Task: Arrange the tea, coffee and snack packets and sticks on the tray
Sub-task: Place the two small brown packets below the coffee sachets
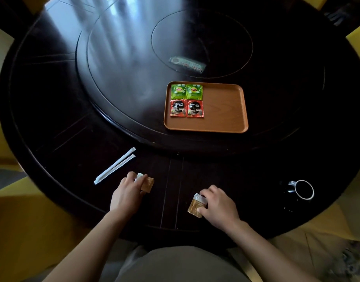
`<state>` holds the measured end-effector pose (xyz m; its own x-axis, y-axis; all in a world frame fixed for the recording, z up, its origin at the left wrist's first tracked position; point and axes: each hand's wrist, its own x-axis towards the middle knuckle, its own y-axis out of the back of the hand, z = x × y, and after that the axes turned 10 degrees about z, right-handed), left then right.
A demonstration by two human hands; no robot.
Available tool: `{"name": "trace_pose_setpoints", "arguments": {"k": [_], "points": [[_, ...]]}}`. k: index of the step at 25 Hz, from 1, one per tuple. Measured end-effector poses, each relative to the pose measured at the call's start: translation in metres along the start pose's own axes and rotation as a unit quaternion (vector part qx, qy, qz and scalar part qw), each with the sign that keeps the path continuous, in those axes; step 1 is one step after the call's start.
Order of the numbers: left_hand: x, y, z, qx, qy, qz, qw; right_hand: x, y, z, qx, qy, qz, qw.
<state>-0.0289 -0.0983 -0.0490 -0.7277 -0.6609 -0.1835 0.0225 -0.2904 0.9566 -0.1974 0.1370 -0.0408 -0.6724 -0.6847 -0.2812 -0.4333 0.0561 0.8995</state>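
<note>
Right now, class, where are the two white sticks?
In the head view, the white sticks lie side by side on the dark table, just left of the left hand, off the tray.

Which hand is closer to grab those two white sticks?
Left, probably. The white sticks lie just beside the left hand; the right hand is farther off. Both are busy, gripping the left snack packet and right snack packet.

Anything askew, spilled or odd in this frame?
Nothing spilled or damaged. The four sachets sit neatly on the tray. Only a long packet lies alone on the turntable beyond it.
</note>
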Motion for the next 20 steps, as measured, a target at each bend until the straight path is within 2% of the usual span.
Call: {"name": "trace_pose_setpoints", "arguments": {"k": [5,9,14,17,20], "points": [[0.005,0.003,0.001,-0.045,0.041,-0.006,0.998,-0.003,-0.011,-0.009,0.010,-0.030,0.034,0.999],[0.009,0.002,-0.002,-0.079,0.097,0.011,0.992,-0.006,-0.012,-0.010,0.095,-0.128,0.032,0.987],[0.002,-0.002,-0.005,-0.107,0.100,0.058,0.987,-0.012,-0.014,-0.009,0.118,-0.141,0.064,0.981],[-0.002,0.001,0.001,-0.235,0.163,0.038,0.957,-0.016,-0.011,-0.007,0.176,-0.177,0.073,0.966],[-0.005,0.001,0.013,-0.343,0.204,0.009,0.917,-0.016,-0.004,-0.004,0.285,-0.233,0.086,0.926]]}}
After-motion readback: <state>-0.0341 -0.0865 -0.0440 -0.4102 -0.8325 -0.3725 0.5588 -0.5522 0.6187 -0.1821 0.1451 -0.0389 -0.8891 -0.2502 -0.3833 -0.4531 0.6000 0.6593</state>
